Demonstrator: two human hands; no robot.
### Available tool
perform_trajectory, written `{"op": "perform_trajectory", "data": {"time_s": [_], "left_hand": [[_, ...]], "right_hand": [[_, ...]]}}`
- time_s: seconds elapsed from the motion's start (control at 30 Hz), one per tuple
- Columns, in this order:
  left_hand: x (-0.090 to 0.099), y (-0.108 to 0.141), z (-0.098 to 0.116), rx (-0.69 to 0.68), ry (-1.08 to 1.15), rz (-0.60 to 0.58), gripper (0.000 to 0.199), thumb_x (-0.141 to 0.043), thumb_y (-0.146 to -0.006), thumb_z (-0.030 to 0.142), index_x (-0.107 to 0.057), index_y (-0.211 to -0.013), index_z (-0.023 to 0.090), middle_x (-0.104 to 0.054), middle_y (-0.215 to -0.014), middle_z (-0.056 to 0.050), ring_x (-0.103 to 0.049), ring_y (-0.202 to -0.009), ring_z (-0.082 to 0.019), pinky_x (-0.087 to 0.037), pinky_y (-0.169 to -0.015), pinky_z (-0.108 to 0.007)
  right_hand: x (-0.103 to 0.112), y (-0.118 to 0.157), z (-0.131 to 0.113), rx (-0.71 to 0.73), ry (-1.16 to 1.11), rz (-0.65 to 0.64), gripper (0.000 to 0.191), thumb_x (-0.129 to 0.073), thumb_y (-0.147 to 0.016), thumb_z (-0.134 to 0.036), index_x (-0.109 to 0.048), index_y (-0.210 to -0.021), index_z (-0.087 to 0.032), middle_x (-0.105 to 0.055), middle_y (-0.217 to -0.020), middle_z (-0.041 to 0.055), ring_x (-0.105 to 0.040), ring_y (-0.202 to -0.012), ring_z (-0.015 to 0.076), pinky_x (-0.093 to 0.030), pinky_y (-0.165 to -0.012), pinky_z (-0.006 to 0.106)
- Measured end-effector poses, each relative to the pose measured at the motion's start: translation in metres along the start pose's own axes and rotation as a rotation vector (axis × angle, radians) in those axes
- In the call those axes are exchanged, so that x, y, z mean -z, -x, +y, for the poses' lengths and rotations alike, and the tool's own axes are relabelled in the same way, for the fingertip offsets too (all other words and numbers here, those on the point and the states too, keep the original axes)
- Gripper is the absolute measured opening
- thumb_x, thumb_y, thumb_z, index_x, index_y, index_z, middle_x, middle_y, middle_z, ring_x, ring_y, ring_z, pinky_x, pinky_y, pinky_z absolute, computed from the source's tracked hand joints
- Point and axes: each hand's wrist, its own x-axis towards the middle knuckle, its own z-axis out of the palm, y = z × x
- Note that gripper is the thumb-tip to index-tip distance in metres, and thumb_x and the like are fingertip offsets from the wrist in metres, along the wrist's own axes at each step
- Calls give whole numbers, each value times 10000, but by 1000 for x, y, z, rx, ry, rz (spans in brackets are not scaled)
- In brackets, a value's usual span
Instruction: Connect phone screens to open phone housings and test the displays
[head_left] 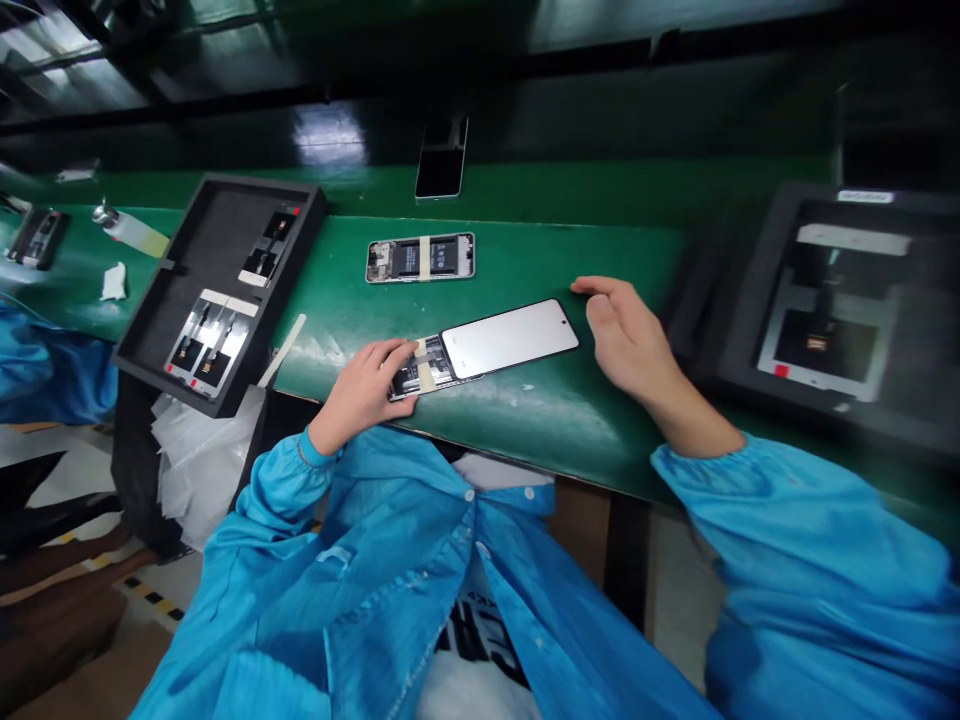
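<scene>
My left hand point(367, 385) grips the left end of an opened phone body point(427, 379), its thumb at the near edge and fingers over the top. Inner parts and a strip of pale tape show on that body. A lit white phone screen point(511, 340) lies over its right part and reaches out to the right. Just beyond the screen's right end, my right hand point(626, 330) hovers apart from it, fingers loosely bent and holding nothing. Farther back lies another opened phone point(421, 258) with a battery and a tape strip across it.
A black foam tray point(225, 215) with several flat parts stands at the left; a similar blurred tray point(739, 300) is at the right. A dark phone point(441, 172) rests at the back of the green bench point(525, 250). A bottle point(131, 232) and a co-worker's blue sleeve point(52, 365) are far left.
</scene>
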Motion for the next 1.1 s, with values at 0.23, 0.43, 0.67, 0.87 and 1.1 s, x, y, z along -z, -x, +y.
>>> {"op": "perform_trajectory", "data": {"time_s": [0.23, 0.43, 0.67, 0.87, 1.1], "left_hand": [[-9, 6, -11, -28, 109, 38, 590, -720, -919, 313, -512, -1460, 206, -536, -1526, -182, -528, -1407, -359, -463, -1206, -572], [-2, 1, 0, 6, 54, 8, 719, -735, -884, 274, -444, -1534, 177, -568, -1501, -190, -552, -1388, -359, -473, -1201, -552], [5, -6, 13, 34, -86, -39, 674, -766, -853, 243, -506, -1464, 132, -628, -1437, -193, -598, -1329, -364, -513, -1161, -508], [2, -1, 7, 19, -16, -23, 754, -742, -890, 254, -401, -1560, 203, -578, -1508, -166, -562, -1382, -353, -493, -1186, -534], [3, -2, 11, 38, -41, -33, 762, -753, -875, 222, -412, -1557, 200, -572, -1504, -172, -561, -1375, -366, -507, -1172, -546]], "right_hand": [[-5, -1, 10, 52, -85, -64, 576, -433, -1037, -701, -604, -1380, -270, -663, -1416, 121, -600, -1365, 339, -461, -1191, 595], [-11, 0, 12, 92, -71, -94, 569, -437, -1050, -668, -601, -1413, -262, -655, -1422, 135, -607, -1359, 356, -462, -1197, 619], [-11, 0, 13, 124, -37, -78, 571, -417, -1060, -656, -597, -1428, -259, -665, -1396, 145, -622, -1334, 363, -487, -1175, 623], [-11, 1, 11, 127, -8, -78, 580, -392, -1064, -666, -597, -1426, -261, -661, -1408, 143, -609, -1352, 361, -487, -1175, 617], [-9, 1, 11, 134, 8, -77, 551, -401, -1060, -657, -600, -1422, -293, -667, -1402, 131, -617, -1336, 363, -493, -1167, 623]]}}
